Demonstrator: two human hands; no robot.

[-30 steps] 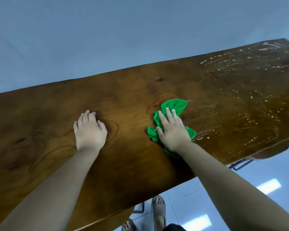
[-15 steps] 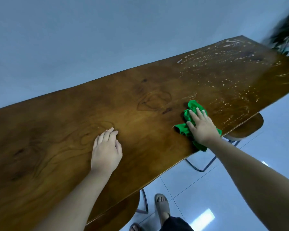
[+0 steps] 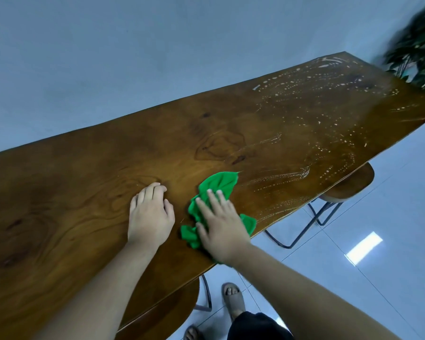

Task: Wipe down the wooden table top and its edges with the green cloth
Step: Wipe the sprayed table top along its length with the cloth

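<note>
While the person stands at the near edge of the bench (image 3: 84,180), both grips lie on its wooden top. Right grip (image 3: 221,227): palm down on the green cloth (image 3: 220,182), fingers straight and slightly spread, pressing the fabric flat against the wood; nothing is pinched and no finger curls round it. Green cloth: crumpled, on the bench top close to the near edge, about midway along the visible length. One lobe sticks out past the fingertips toward the far edge, smaller folds show at either side of the palm, and the part under the wrist reaches the near edge. Left grip (image 3: 150,217): just beside the cloth on its left, separated from it by a narrow strip of wood. It lies palm down on bare wood, fingers relaxed with the tips bent a little, holding nothing. Bench surface: dark brown, strong grain and knots. Toward the right end, rows of pale droplets and wet streaks (image 3: 329,133) cover the top from far edge to near edge, the nearest streaks running up to the cloth. Under the near edge: a round wooden stool (image 3: 349,185) on dark metal legs near the right end, and a second stool (image 3: 172,312) partly hidden below the left forearm. Beyond the far right corner: a leafy plant (image 3: 420,52), blurred. Pale tiled floor (image 3: 378,278) carries a bright reflection; a foot in a sandal (image 3: 233,300) stands on it just below the near edge.
</note>
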